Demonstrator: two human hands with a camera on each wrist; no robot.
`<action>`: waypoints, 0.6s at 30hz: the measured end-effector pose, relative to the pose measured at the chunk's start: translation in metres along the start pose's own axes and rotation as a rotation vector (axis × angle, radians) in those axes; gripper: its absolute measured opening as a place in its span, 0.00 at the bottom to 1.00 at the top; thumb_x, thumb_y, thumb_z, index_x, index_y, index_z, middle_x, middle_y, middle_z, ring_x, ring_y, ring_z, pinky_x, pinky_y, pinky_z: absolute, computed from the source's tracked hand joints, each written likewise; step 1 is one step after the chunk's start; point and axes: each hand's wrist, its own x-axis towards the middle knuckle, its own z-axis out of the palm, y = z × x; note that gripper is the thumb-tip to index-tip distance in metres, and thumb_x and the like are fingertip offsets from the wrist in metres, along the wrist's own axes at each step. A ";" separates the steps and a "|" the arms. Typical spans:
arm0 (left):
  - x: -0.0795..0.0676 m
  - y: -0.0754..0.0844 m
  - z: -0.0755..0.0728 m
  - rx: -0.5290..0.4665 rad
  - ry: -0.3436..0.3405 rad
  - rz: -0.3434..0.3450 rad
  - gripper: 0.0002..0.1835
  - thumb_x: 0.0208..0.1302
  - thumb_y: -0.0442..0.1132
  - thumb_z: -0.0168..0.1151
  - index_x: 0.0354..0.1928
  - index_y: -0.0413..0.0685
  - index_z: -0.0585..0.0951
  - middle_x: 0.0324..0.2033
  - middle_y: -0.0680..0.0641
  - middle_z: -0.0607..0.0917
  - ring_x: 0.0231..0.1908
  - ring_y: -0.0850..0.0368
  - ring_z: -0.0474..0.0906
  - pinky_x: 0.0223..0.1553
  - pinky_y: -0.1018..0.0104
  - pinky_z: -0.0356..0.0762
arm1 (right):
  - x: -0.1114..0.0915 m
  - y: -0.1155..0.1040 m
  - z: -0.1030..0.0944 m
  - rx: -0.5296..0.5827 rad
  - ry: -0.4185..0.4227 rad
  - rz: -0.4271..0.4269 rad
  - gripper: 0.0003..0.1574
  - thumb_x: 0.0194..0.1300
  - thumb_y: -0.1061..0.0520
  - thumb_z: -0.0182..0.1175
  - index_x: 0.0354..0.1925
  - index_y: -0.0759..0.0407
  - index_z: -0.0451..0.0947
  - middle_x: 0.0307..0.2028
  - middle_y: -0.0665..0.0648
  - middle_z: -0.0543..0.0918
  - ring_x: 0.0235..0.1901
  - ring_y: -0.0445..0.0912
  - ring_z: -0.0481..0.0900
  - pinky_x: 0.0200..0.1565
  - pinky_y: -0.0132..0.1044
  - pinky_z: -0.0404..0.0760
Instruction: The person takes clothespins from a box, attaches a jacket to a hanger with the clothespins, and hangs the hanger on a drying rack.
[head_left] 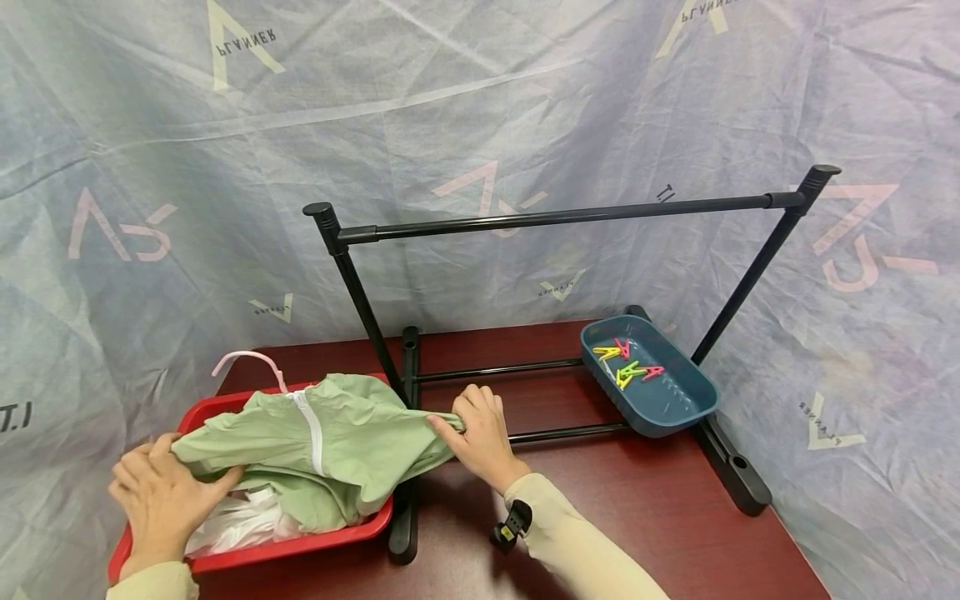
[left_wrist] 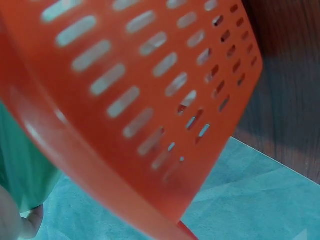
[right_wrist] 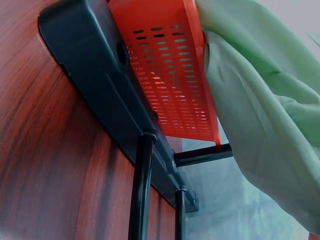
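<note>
A light green zip-up jacket [head_left: 360,425] with a white zipper lies spread over a red basket [head_left: 292,550]. From its collar rises the hook of a pink hanger [head_left: 251,357]; the rest of the hanger is hidden. My left hand [head_left: 168,496] holds the jacket's left side above the basket's rim, thumb toward the front. With its thumb and fingers, my right hand [head_left: 483,437] pinches the jacket's right side and stretches it out past the basket. Green cloth [right_wrist: 270,105] hangs beside the slotted basket in the right wrist view.
A black clothes rack [head_left: 570,218] stands behind and right of the basket, its near foot [head_left: 403,521] beside it. At the right, a blue bin [head_left: 675,400] holds several coloured clothespins [head_left: 630,372]. White cloth or plastic [head_left: 247,521] lies in the basket.
</note>
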 end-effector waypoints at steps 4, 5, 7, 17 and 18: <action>-0.001 -0.002 0.000 -0.003 0.022 0.028 0.61 0.41 0.89 0.40 0.54 0.36 0.59 0.43 0.22 0.59 0.40 0.25 0.53 0.35 0.36 0.51 | -0.001 0.002 0.001 -0.003 0.014 -0.017 0.35 0.73 0.28 0.41 0.23 0.53 0.61 0.31 0.49 0.67 0.32 0.46 0.62 0.37 0.41 0.57; -0.001 -0.003 0.000 -0.003 0.027 0.035 0.61 0.42 0.89 0.41 0.55 0.36 0.59 0.43 0.22 0.59 0.40 0.25 0.53 0.36 0.36 0.51 | -0.001 0.002 0.001 -0.003 0.017 -0.021 0.34 0.73 0.29 0.41 0.23 0.53 0.61 0.31 0.49 0.67 0.32 0.46 0.62 0.37 0.41 0.57; -0.002 -0.003 0.000 -0.005 0.031 0.043 0.61 0.43 0.88 0.41 0.57 0.37 0.59 0.44 0.23 0.59 0.40 0.25 0.53 0.37 0.36 0.52 | -0.001 0.003 0.001 -0.003 0.022 -0.026 0.34 0.73 0.29 0.41 0.23 0.53 0.61 0.30 0.49 0.67 0.32 0.46 0.61 0.37 0.41 0.57; -0.004 -0.006 0.004 -0.013 0.095 0.077 0.59 0.44 0.86 0.43 0.61 0.40 0.59 0.47 0.25 0.60 0.42 0.26 0.54 0.41 0.34 0.51 | -0.001 0.003 0.001 0.005 0.015 -0.022 0.33 0.74 0.30 0.43 0.24 0.52 0.63 0.30 0.49 0.68 0.32 0.46 0.62 0.37 0.41 0.58; -0.005 -0.006 0.005 -0.010 0.114 0.086 0.58 0.45 0.86 0.43 0.60 0.40 0.60 0.46 0.25 0.60 0.42 0.25 0.54 0.41 0.34 0.52 | -0.001 0.003 0.001 0.008 0.012 -0.020 0.33 0.74 0.30 0.43 0.25 0.52 0.63 0.30 0.49 0.68 0.32 0.46 0.62 0.37 0.41 0.58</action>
